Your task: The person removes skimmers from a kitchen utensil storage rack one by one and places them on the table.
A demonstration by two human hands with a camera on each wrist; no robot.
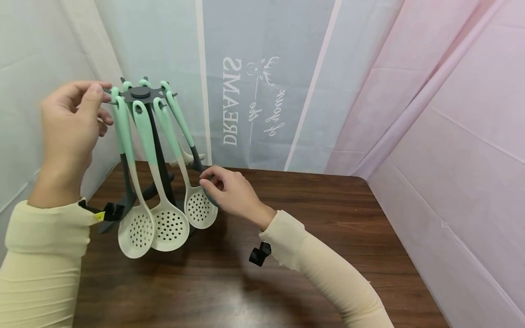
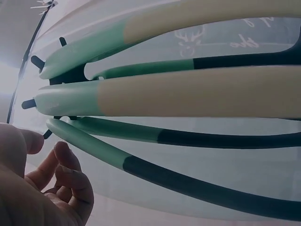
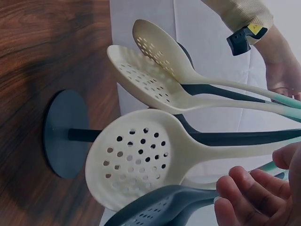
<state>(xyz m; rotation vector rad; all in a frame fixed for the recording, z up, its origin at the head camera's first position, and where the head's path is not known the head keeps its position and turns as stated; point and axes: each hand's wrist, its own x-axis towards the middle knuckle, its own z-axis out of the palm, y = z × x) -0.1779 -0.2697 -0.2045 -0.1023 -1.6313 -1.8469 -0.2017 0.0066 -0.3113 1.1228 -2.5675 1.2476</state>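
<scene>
A dark rotating utensil stand (image 1: 141, 93) carries several utensils with mint-green handles hung from its hooks. Cream perforated skimmers (image 1: 168, 228) hang at its front, and dark-headed utensils (image 1: 116, 218) hang among them. At the top left, my left hand (image 1: 71, 120) pinches the tip of one hook between thumb and finger, beside a green handle. On the other side, my right hand (image 1: 234, 189) has loosely bent fingers against a dark slotted utensil (image 3: 155, 205). In the right wrist view, its thumb and fingertips stand apart, with the utensil's neck partly hidden behind them.
The stand's round base (image 3: 66, 134) rests on a dark wooden table (image 1: 328, 228). A printed curtain (image 1: 262, 27) hangs behind, a pale one (image 1: 37, 54) at the left and a pink one (image 1: 463, 150) at the right.
</scene>
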